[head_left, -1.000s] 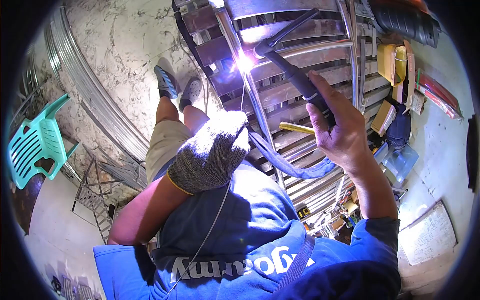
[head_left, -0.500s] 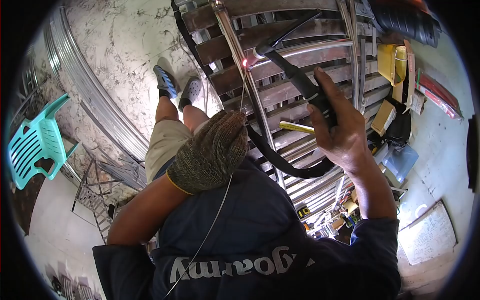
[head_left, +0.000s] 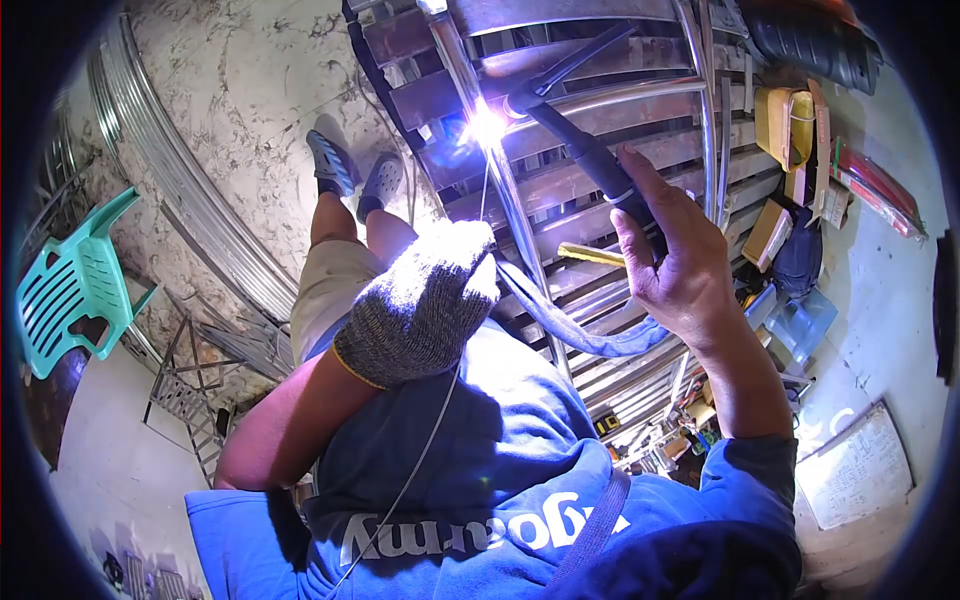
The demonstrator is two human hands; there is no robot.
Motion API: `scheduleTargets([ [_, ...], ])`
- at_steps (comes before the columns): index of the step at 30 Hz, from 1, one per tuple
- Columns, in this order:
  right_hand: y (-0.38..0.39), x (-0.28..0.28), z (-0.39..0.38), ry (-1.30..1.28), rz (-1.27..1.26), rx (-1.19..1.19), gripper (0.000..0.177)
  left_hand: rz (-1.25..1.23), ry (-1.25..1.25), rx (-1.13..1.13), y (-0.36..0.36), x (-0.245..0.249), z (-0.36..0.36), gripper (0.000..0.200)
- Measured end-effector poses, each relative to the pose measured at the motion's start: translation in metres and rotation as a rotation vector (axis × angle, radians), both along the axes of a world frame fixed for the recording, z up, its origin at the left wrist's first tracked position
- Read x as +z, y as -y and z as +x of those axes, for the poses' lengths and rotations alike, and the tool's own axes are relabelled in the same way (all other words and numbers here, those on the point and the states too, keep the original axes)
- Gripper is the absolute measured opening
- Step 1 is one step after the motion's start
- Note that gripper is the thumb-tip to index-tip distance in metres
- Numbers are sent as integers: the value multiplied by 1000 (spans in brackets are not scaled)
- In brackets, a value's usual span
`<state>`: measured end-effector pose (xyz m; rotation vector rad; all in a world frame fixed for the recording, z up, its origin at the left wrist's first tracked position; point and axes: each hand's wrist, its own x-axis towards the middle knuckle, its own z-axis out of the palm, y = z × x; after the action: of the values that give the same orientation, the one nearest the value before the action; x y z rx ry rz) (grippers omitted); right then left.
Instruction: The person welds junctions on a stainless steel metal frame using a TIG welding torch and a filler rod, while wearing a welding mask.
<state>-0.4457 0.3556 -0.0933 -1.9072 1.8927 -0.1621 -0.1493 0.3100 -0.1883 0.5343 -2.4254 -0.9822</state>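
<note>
Left hand (head_left: 415, 310) grips wire (head_left: 485, 192) — right hand (head_left: 685, 262) holds torch (head_left: 592, 160) — bright arc (head_left: 487, 127).

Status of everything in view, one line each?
Arc: lit, glaring
Torch: held, nozzle beside arc
Rod: held, running up to glare
Left hand: gloved, closed on rod
Right hand: bare, gripping torch
Hose: curved
Tube frame: over slats
Shoes: worn
Chair: unoccupied

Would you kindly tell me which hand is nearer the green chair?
Left: the left hand is right of the green chair; the right hand, holding the torch, is farther right.
</note>
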Motion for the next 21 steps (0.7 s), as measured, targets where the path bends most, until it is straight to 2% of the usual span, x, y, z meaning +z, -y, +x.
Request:
scheduleTargets([
  [1,2,-1,1,61,-61,-14,68,9,-9,9,-2,-2,0,31],
  [2,3,-2,3,123,-121,-29,68,333,60,46,-10,-14,4,32],
  [3,1,2,7,173,-14,-154,68,657,130,83,-22,-32,12,34],
  [5,0,2,6,168,-21,-152,69,878,131,111,-30,-38,15,35],
  [8,0,-1,3,156,-76,-79,69,528,19,78,-30,-26,7,30],
  [11,-1,-1,1,135,-76,-46,69,238,82,47,-25,-19,5,24],
  [15,-2,-2,1,135,-76,-49,68,255,65,62,-26,-20,4,20],
  [18,-3,-3,4,134,-86,-55,67,466,8,110,-32,-24,1,20],
  [20,-4,-2,6,108,-74,-53,67,476,12,102,-32,-25,0,20],
  [21,-4,-1,9,90,-64,-51,68,387,33,75,-27,-23,0,21],
])
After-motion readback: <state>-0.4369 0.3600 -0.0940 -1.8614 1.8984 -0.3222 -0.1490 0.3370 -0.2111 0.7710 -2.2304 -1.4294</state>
